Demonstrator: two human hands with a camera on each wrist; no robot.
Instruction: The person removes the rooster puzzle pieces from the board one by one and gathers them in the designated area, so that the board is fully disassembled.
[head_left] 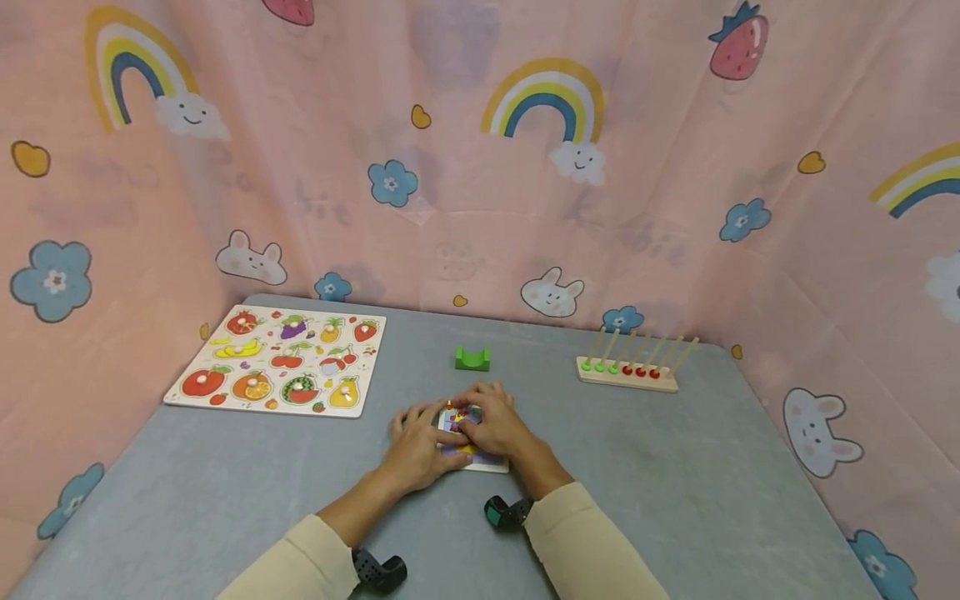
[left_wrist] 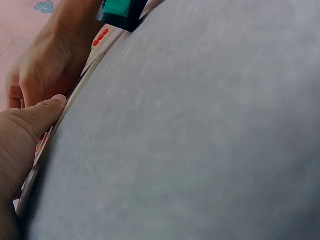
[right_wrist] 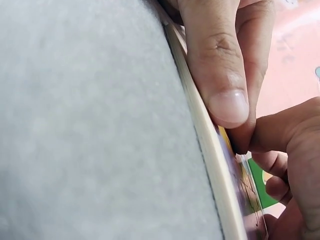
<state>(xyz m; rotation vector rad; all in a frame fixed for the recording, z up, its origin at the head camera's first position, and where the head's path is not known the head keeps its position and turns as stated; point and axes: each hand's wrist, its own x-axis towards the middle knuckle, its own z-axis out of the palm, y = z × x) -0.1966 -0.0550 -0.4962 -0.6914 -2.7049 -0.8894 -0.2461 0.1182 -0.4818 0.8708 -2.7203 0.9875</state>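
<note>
A small picture board (head_left: 489,464) with a colourful printed face and a pale wooden edge lies on the table between both hands. My left hand (head_left: 414,446) holds its left side, with the thumb (right_wrist: 227,102) over the near edge and the index finger across the picture. From the right, my right hand (head_left: 495,425) grips the upper part with bent fingers, its thumb on the picture close to the left index fingertip. A yellow patch shows under the left thumb. Fingers cover much of the face, so any loose piece beneath them is hidden.
A fruit puzzle board (head_left: 258,406) lies at the back left. Behind the hands stands a small green curved block (head_left: 472,360). At the back right is a wooden peg rack (head_left: 628,381) with green and red beads. A pink patterned curtain (head_left: 465,250) hangs around the grey table (head_left: 675,500).
</note>
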